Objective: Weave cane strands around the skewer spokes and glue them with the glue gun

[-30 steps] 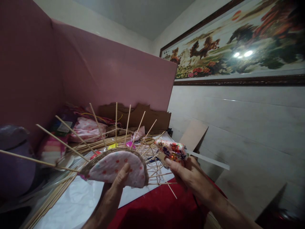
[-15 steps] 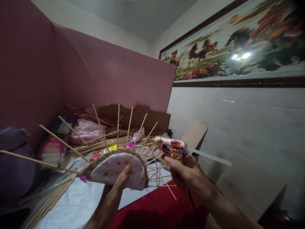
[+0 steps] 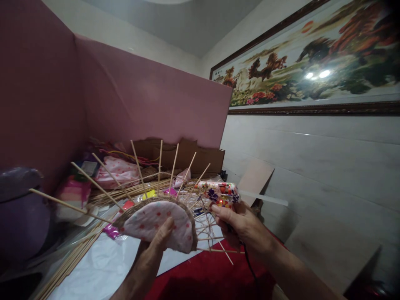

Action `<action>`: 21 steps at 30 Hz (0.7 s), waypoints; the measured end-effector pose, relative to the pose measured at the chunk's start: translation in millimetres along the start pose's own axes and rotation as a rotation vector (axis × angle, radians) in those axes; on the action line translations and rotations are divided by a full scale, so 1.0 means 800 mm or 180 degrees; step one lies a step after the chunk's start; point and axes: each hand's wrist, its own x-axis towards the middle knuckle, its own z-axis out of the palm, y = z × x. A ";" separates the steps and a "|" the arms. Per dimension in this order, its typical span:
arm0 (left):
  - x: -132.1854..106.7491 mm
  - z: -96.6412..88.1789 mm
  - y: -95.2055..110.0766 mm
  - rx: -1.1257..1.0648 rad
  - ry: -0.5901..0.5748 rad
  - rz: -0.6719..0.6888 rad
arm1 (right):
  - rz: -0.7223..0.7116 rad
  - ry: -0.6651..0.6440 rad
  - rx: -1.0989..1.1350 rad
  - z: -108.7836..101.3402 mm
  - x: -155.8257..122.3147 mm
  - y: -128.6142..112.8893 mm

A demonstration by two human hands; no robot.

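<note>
My left hand (image 3: 156, 246) grips a half-round piece covered in polka-dot fabric (image 3: 150, 221), thumb on its face and fingers hidden behind. Brown twine (image 3: 137, 207) runs along its curved rim, and several thin wooden sticks (image 3: 134, 160) fan outward from it. Wrapped in my right hand (image 3: 239, 221) is a flower-patterned glue gun (image 3: 221, 193), its small red light lit. The gun's nozzle points left toward the sticks on the right side of the piece. A pale translucent glue stick (image 3: 265, 198) juts from the gun's back, and a dark cord hangs below.
Long bundled sticks (image 3: 67, 266) lie along the left beside a white sheet (image 3: 96, 266). Red cloth (image 3: 193, 275) covers the front. Behind are polka-dot fabric (image 3: 117, 171), torn cardboard (image 3: 206, 160) and a pink panel (image 3: 156, 96). A purple bin (image 3: 23, 216) stands left.
The half-round piece and its sticks have shifted slightly right and down in view. The glue gun has moved a little left, closer to the sticks. Both hands keep their hold.
</note>
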 end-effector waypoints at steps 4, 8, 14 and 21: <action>-0.001 0.000 0.003 0.0040 0.0015 -0.0015 | 0.0020 0.0024 -0.0059 -0.001 -0.002 -0.001; -0.005 0.003 0.005 0.0019 0.0008 0.0001 | 0.0021 0.0023 0.0011 0.000 -0.004 -0.002; -0.009 0.007 0.007 0.0019 0.0104 -0.0017 | 0.0031 0.0042 0.0004 0.001 -0.002 0.001; -0.010 0.007 0.008 0.0036 0.0083 -0.0068 | 0.0054 -0.0014 -0.0124 0.002 -0.007 -0.006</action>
